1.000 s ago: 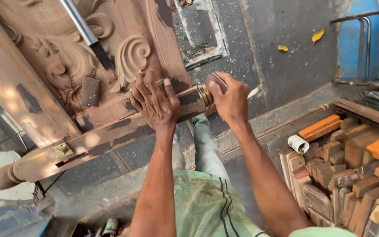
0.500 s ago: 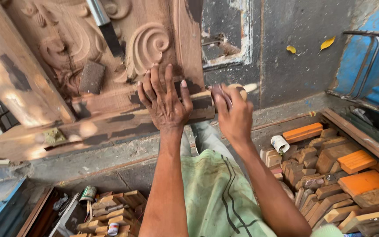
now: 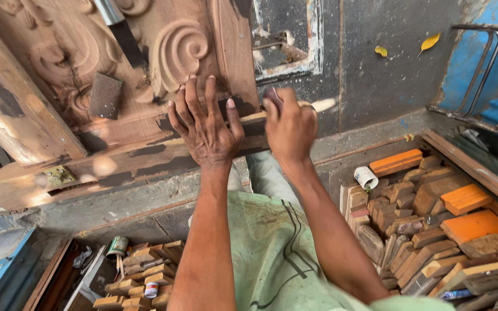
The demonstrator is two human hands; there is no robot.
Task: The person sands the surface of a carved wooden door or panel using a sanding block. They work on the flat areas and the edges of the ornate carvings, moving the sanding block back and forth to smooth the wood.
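A large carved wooden panel [image 3: 145,69] with scroll ornaments leans across the upper left. My left hand [image 3: 203,124] lies flat with spread fingers on its lower beam, holding nothing. Beside it my right hand [image 3: 289,126] is closed around a pale-handled tool [image 3: 321,105], whose light end sticks out to the right; its working end is hidden by the hand. The tool looks blurred. A dark sanding block [image 3: 105,95] rests on the carving to the left. A metal-shafted tool with a dark tip [image 3: 122,29] leans over the carving at the top.
A pile of wooden blocks [image 3: 433,224], some orange, fills the lower right, with a small white roll [image 3: 366,177]. More blocks, a small tin [image 3: 116,247] and a little jar [image 3: 152,288] lie at lower left. A grey wall and blue metal frame [image 3: 479,52] stand behind.
The view has shifted so the panel and hands sit lower and more central. My right hand has moved along the beam with the tool, staying next to the left hand.
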